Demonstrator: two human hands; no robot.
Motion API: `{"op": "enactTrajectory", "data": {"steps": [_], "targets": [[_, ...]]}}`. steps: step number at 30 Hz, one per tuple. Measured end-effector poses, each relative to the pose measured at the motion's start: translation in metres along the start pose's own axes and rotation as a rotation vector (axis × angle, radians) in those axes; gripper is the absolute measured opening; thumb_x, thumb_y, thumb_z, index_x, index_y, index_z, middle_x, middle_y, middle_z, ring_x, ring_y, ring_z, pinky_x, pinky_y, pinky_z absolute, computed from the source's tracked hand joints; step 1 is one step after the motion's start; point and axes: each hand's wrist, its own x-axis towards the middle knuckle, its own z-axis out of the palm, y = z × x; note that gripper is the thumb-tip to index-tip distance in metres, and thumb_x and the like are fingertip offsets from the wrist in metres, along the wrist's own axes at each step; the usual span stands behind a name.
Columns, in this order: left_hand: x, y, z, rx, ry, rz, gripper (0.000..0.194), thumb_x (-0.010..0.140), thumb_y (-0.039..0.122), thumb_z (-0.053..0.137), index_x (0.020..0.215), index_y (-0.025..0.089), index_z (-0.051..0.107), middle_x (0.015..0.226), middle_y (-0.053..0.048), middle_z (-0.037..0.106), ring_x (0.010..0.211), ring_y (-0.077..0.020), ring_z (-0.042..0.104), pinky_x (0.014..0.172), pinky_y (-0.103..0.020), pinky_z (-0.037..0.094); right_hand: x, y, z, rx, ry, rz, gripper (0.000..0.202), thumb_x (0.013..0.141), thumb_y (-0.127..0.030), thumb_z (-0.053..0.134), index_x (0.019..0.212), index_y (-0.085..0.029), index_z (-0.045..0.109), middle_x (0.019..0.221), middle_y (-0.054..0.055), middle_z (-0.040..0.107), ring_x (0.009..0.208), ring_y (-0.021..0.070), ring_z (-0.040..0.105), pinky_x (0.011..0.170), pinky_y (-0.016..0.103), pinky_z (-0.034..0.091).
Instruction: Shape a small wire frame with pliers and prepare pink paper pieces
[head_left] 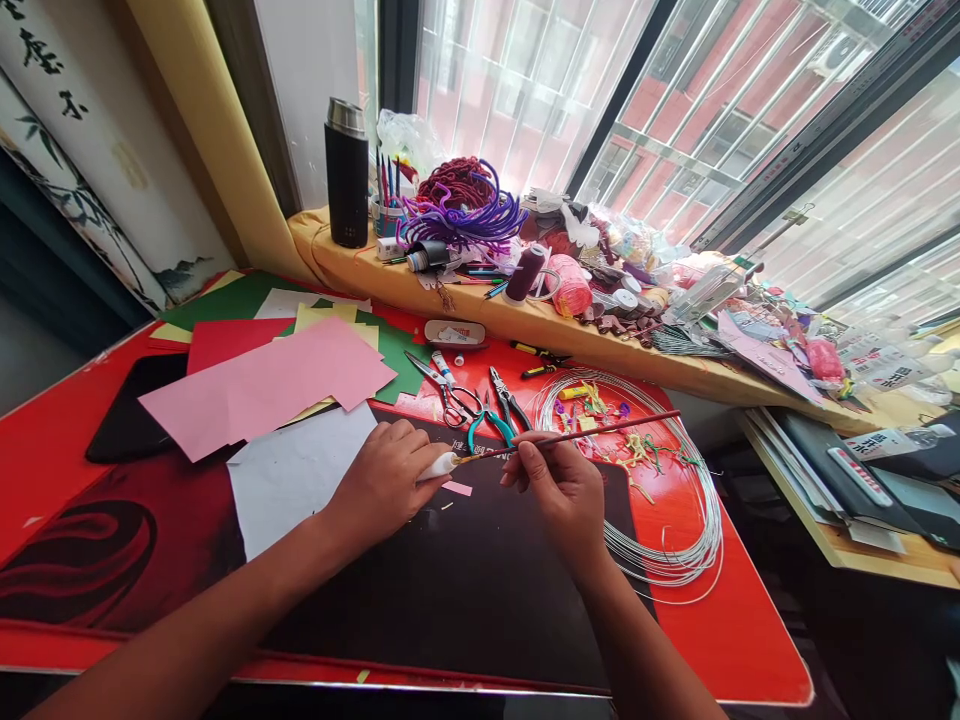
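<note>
My left hand (386, 470) is closed around a small white glue bottle (439, 467), whose nozzle points right. A thin dark red stick (622, 425) is pinched between the thumb and fingers of my right hand (561, 485). Its left end meets or nearly meets the nozzle; I cannot tell whether they touch. Both hands are over a black desk mat (465, 600). Just beyond them lie scissors (450, 395), teal-handled pliers (489, 428) and black pliers (510, 400). A small pink paper strip (457, 488) rests on the mat below the nozzle.
Pink paper (262, 385) and a white sheet (296, 480) lie at left on the red table (720, 640). Coiled wire (701, 520) sits at right. Along the windowsill (315, 240) stand a black thermos (346, 175), purple stems (469, 220) and craft supplies.
</note>
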Motion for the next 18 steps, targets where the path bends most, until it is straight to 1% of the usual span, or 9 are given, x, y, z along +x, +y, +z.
{"op": "enactTrajectory", "data": {"steps": [5,9,15,18], "targets": [[-0.002,0.001,0.002,0.015,-0.010,0.010,0.017,0.094,0.028,0.067,0.108,0.020,0.072,0.091,-0.006,0.066,0.088,-0.0252,0.053,0.079,-0.040,0.038,-0.001,0.002,0.003,0.044,-0.011,0.003,0.016,0.101,-0.033,0.062,0.101,-0.020,0.071,0.076,0.003,0.074,0.061,0.0158,0.072,0.054,0.025,0.054],[-0.002,0.003,0.002,0.017,0.001,0.019,0.015,0.095,0.027,0.067,0.107,0.020,0.072,0.091,-0.006,0.067,0.088,-0.0253,0.053,0.078,-0.040,0.038,-0.001,0.000,0.006,0.049,-0.051,-0.004,0.015,0.101,-0.032,0.062,0.102,-0.020,0.070,0.078,0.004,0.075,0.063,0.0162,0.073,0.055,0.025,0.055],[-0.001,0.008,0.002,0.013,0.000,0.036,0.017,0.095,0.029,0.067,0.109,0.022,0.071,0.089,-0.005,0.066,0.086,-0.0258,0.052,0.076,-0.041,0.036,-0.004,0.002,0.013,-0.111,-0.174,-0.078,0.014,0.101,-0.028,0.060,0.099,-0.019,0.071,0.079,0.004,0.075,0.067,0.0160,0.073,0.064,0.026,0.058],[-0.001,0.010,0.001,0.000,0.002,0.036,0.016,0.096,0.032,0.067,0.107,0.022,0.071,0.087,-0.005,0.065,0.086,-0.0259,0.051,0.076,-0.041,0.035,-0.005,0.002,0.018,-0.146,-0.187,-0.111,0.014,0.102,-0.027,0.058,0.101,-0.020,0.071,0.081,0.004,0.075,0.067,0.0155,0.073,0.063,0.025,0.057]]}}
